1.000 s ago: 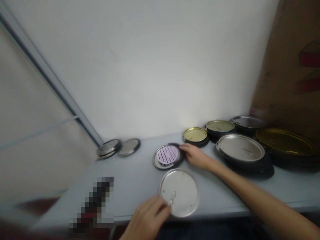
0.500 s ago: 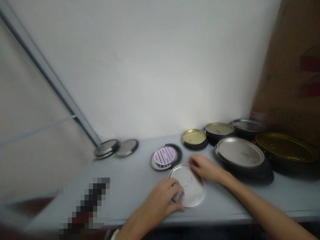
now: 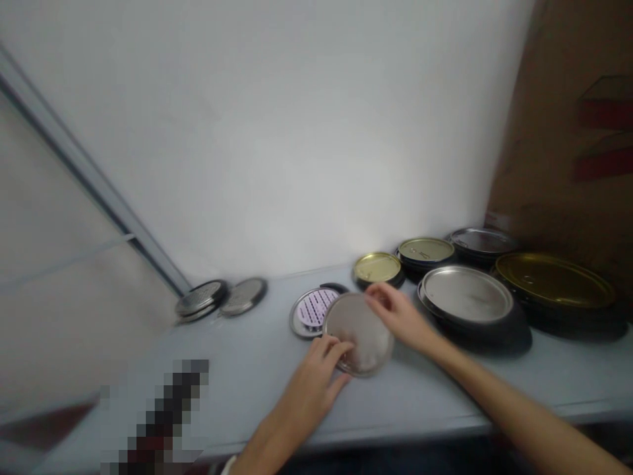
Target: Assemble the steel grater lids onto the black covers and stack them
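A round silver metal can lid (image 3: 359,336) is tilted up above the table between my two hands. My left hand (image 3: 324,369) grips its lower left edge, thumb below and fingers over the surface. My right hand (image 3: 393,313) is closed at the upper right rim in a pinch. Partly behind the lid lies another round silver lid (image 3: 302,330) with a purple slotted disc (image 3: 318,307) on it. The far side of the held lid is hidden from view, and blur softens the fingertips.
Stacked gold lids (image 3: 377,268), a pale gold stack (image 3: 426,249), large silver lids (image 3: 467,293) and a large dark gold stack (image 3: 554,280) stand on the right. Smaller silver discs (image 3: 242,295) lie at the back left of the grey table (image 3: 247,376). A wall rises behind.
The silver lid has been lifted and tipped, showing a plainer face. Both hands have moved slightly up and left in the picture with it. The view has shifted a little.
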`<state>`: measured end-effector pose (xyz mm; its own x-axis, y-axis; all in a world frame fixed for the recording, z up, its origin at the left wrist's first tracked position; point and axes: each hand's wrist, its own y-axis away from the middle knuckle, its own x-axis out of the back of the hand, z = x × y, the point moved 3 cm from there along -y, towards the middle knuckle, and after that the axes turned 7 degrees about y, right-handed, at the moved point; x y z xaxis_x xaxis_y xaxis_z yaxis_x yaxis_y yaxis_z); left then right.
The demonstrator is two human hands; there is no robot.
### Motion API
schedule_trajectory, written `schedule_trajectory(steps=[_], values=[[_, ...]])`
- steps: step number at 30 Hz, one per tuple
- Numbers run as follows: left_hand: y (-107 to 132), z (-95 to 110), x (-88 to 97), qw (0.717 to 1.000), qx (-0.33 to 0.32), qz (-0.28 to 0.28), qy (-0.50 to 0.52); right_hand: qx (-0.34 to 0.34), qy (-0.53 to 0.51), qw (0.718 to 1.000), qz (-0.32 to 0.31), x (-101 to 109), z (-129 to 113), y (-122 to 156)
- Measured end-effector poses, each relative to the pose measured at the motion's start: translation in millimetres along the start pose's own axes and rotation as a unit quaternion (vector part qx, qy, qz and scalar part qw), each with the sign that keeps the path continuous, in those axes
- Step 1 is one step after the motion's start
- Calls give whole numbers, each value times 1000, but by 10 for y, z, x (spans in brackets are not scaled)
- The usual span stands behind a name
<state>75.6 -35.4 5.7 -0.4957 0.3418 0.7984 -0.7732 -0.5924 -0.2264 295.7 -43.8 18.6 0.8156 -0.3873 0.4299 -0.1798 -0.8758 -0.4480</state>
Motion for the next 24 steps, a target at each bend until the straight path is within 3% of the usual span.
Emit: schedule_trajectory(steps=[4,7,11,16,21,24], values=[[-13,15,4,999,-15,-10,-28,63,42,996,46,34,-53,64],[-14,36,18,999,-28,-3,-47,147,78,983,75,42,-77,120],[-8,65,36,996,-37,14,-76,272,124,945,131,50,-127,201],[-6,75,30,996,-43,5,-78,381,153,893,184,91,-236,292],[-21,65,14,996,-41,13,-84,471,195,840,183,87,-268,360],[-27,82,13,995,-45,-3,-88,497,216,824,168,67,-253,376]])
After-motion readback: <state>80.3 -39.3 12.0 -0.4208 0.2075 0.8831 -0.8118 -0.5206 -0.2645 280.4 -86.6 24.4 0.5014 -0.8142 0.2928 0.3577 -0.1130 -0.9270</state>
